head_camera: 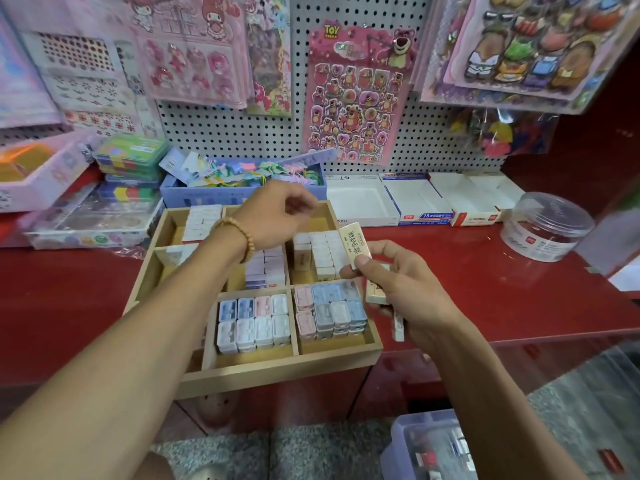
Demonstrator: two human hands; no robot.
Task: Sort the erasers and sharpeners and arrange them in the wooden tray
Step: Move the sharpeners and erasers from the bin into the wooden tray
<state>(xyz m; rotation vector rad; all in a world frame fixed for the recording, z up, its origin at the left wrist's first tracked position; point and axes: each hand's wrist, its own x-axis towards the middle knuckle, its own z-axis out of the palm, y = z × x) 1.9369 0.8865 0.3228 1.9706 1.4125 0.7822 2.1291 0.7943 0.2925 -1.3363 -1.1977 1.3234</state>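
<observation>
The wooden tray (pixel 277 372) sat on the red desk (pixel 502 292), its near edge overhanging the front of the desk. Its two near compartments held pastel sharpeners (pixel 254 322), blue, pink and white, packed upright in rows; the right one was stacked higher. In the middle row, a block of white erasers (pixel 320 252) filled the right compartment and lilac-and-white erasers (pixel 265 270) stood in the one to its left. More white erasers (pixel 202 221) were lined up in the far left compartment.

The left hand (pixel 277 216) reached across the tray and hovered over the far right compartment, its fingers curled inward; whether that grip held anything could not be told, as the fingertips were blurred and turned away. A beaded bracelet (pixel 239 237) circled that wrist.

The right hand (pixel 398 289) was just right of the tray, above the desk. Its thumb and forefinger pinched a cream eraser (pixel 351 245) printed with dark characters, held upright and tilted slightly left. The remaining fingers of the same grip clamped further cream erasers (pixel 377 294) against the palm, one poking out below the hand.

Behind the tray stood a lilac box (pixel 242 192) of small items, and to its right a row of open white cartons (pixel 415 202). A clear round tub (pixel 549 225) stood at the far right of the desk. Sticker sheets (pixel 356 95) hung on the pegboard (pixel 225 126).
</observation>
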